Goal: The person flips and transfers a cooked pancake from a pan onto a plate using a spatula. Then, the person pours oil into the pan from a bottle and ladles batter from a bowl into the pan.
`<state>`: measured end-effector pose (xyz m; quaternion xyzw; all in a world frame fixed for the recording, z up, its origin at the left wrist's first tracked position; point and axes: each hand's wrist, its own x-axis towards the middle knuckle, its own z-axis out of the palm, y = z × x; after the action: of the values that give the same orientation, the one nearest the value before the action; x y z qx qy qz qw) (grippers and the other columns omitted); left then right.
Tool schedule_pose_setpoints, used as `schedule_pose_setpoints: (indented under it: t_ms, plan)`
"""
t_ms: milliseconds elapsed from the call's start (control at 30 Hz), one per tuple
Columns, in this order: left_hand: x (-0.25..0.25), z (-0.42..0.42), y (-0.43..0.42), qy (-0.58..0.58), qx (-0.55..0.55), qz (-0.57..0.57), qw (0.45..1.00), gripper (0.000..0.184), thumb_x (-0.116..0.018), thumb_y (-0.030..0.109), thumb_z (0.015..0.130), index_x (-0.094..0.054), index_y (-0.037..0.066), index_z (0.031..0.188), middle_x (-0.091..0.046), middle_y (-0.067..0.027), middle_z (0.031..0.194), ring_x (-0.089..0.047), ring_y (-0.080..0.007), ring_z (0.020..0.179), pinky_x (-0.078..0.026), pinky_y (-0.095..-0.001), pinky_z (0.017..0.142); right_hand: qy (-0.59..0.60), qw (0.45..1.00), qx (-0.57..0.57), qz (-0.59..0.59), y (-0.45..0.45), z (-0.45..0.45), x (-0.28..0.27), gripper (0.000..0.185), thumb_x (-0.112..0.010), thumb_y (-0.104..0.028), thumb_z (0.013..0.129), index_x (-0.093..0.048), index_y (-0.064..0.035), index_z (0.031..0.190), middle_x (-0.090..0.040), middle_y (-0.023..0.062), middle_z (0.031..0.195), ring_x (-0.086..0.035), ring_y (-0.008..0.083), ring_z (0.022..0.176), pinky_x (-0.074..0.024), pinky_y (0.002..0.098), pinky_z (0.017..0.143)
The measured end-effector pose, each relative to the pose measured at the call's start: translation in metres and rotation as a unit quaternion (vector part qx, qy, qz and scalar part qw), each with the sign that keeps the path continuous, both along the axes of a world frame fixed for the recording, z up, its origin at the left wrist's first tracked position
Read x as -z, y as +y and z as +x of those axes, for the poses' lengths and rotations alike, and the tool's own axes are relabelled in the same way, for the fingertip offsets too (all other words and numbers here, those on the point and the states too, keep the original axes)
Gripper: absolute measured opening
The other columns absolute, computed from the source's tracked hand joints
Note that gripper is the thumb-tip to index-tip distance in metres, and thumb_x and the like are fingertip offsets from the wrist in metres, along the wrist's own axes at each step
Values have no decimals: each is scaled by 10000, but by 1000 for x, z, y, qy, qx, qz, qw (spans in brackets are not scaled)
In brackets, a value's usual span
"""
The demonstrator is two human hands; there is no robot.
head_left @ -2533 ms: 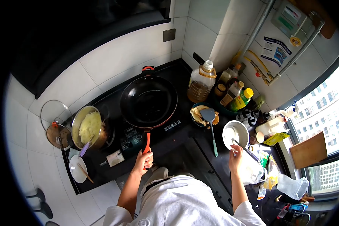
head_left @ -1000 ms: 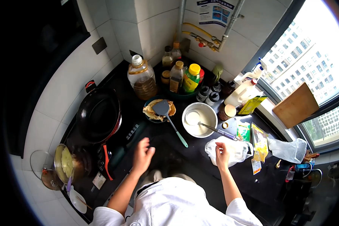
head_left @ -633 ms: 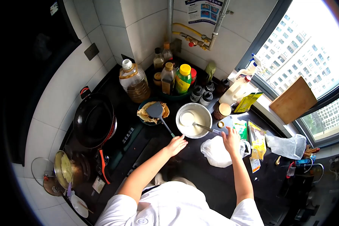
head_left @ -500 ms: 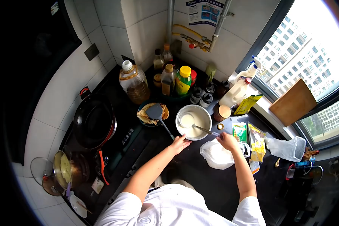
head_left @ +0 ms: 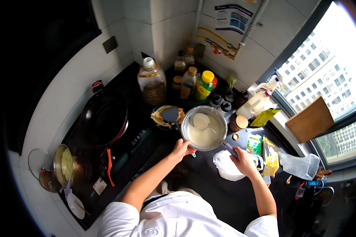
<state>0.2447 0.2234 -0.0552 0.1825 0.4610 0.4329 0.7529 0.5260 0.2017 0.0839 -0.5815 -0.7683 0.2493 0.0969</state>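
Observation:
A metal bowl (head_left: 225, 135) of pale, creamy liquid (head_left: 201, 138) is in front of me. My left hand (head_left: 180, 150) grips its near left rim, thumb on the edge and other fingers partly hidden beneath. My right hand (head_left: 243, 161) is closed around the purple handle of a ladle (head_left: 201, 121). The ladle's round cup sits in the bowl and looks full of the same liquid. A dark spatula (head_left: 170, 115) rests on browned flat food (head_left: 158, 117) in a dish left of the bowl, its handle running toward my left hand.
A white plastic bag (head_left: 228, 166) and food packets (head_left: 270, 156) lie right of the bowl. Behind stand an oil jug (head_left: 152, 83), several bottles and a jar (head_left: 239, 123). At left are a black wok (head_left: 103, 117), a pot (head_left: 64, 166) and a white dish (head_left: 75, 206).
The camera view has shifted, moving the scene mostly rightward. The bowl looks larger, as if raised or tilted. My right hand is lower and the ladle's cup is nearer the far side.

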Motion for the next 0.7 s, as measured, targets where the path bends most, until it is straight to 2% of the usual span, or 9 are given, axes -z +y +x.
schedule_pose_setpoints:
  t_ms: [33, 133, 200, 267, 367, 500, 600, 700]
  plan:
    - [-22, -16, -8, 24, -3, 11, 1000, 262, -514, 182, 922, -461, -23, 1075, -625, -151, 925, -671, -213, 719, -578, -293, 587, 11, 1000, -8, -3, -4, -8, -12, 376, -625, -204, 847, -505, -55, 1170, -651, 211, 862, -625, 398, 793, -487, 448, 692]
    - [-70, -62, -39, 84, -42, 21, 995, 283, -511, 198, 921, -491, -26, 1093, -630, -134, 916, -670, -200, 692, -576, -280, 573, 11, 998, -50, 43, -13, -36, -29, 429, -620, -186, 847, -497, -101, 1250, -650, 198, 859, -631, 391, 764, -497, 437, 666]
    - [-96, -93, -59, 107, -76, 16, 991, 289, -515, 205, 917, -508, -26, 1090, -632, -127, 910, -670, -196, 678, -575, -276, 566, -8, 986, -115, 119, -14, -60, -35, 532, -624, -167, 835, -461, -179, 1341, -612, 135, 728, -615, 335, 639, -490, 418, 581]
    - [-116, -126, -78, 117, -98, 6, 988, 290, -521, 211, 911, -525, -27, 1077, -632, -121, 906, -669, -195, 669, -575, -276, 561, -44, 967, -180, 173, -9, -90, -45, 548, -619, -159, 837, -461, -243, 1355, -514, 79, 615, -556, 275, 521, -460, 391, 480]
    - [-129, -179, -106, 135, -141, 4, 981, 323, -546, 221, 890, -534, -39, 1080, -641, -131, 891, -673, -197, 662, -574, -273, 550, -53, 933, -251, 252, 4, -139, -54, 540, -614, -157, 841, -473, -284, 1347, -435, 45, 568, -493, 232, 446, -420, 367, 407]
    - [-155, -245, -140, 179, -214, 18, 960, 325, -538, 219, 887, -533, -59, 1056, -651, -140, 849, -675, -189, 642, -574, -260, 535, -67, 900, -294, 316, 19, -210, -58, 529, -596, -194, 858, -454, -265, 1363, -428, 40, 560, -467, 222, 405, -412, 354, 382]
    - [-160, -296, -160, 217, -249, 13, 944, 309, -526, 199, 888, -538, -69, 1042, -651, -145, 835, -679, -195, 653, -579, -254, 551, -37, 903, -333, 267, 18, -258, -69, 535, -601, -183, 844, -458, -240, 1357, -560, 87, 630, -572, 248, 496, -455, 370, 428]
    - [-171, -325, -175, 247, -269, -7, 931, 308, -530, 187, 877, -531, -77, 1037, -647, -155, 860, -681, -205, 664, -581, -262, 555, 89, 887, -404, 203, 26, -299, -73, 523, -609, -168, 828, -483, -173, 1336, -602, 155, 679, -603, 239, 545, -467, 353, 462]
